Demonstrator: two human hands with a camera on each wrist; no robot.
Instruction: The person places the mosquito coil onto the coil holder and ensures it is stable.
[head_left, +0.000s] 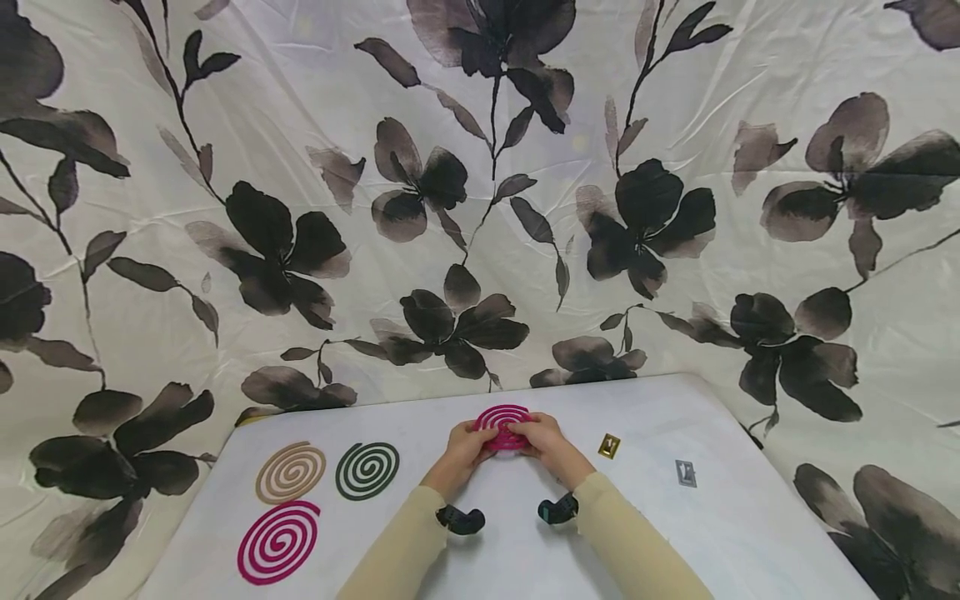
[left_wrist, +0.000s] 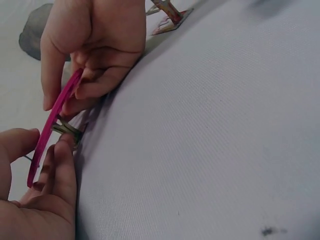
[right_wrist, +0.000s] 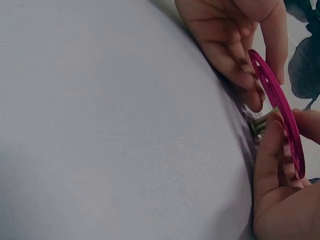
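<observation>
Near the table's far edge, my left hand (head_left: 459, 450) and right hand (head_left: 553, 442) hold a pink mosquito coil (head_left: 503, 409) between them. Each pinches one side, thumb on the near face and fingers behind. The wrist views catch the coil (left_wrist: 54, 117) edge-on and tilted. A small metal coil stand (right_wrist: 258, 125) shows behind the coil's middle; whether it is joined to the coil I cannot tell. Left of my hands lie a tan coil (head_left: 291, 472), a dark green coil (head_left: 367, 471) and another pink coil (head_left: 278, 542).
Right of my hands, a gold metal stand (head_left: 609, 446) and a silver one (head_left: 686, 473) rest on the white table (head_left: 517, 550). A floral curtain (head_left: 480, 250) hangs just beyond the far edge. Dark wrist cameras are strapped at both cuffs.
</observation>
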